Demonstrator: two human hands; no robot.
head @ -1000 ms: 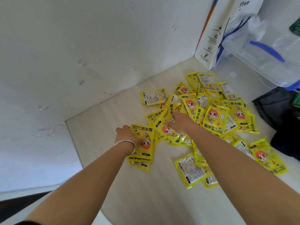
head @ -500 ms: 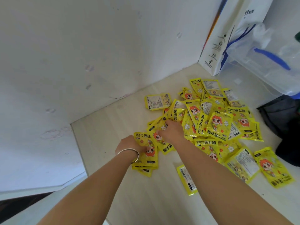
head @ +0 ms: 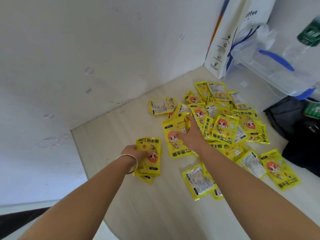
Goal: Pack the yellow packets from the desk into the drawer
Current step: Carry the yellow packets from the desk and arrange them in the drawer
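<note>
- Pale wood desk (head: pixel 138 213) fills the lower centre; no drawer is in view.
- Yellow packets (head: pixel 225 125), glossy and printed with a red-haired cartoon figure, lie heaped at centre right, some face down.
- Left hand (head: pixel 133 152), centre, curls its fingers round a squared stack (head: pixel 150 156), likely gathering a batch to carry.
- Right hand (head: pixel 192 135) lies on one packet (head: pixel 174 146) at the heap's left edge; pinching or pressing, I cannot tell.

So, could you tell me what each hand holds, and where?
Left hand grips a stack of yellow plastic packets by its left edge; right hand grips one yellow packet at its top.
</note>
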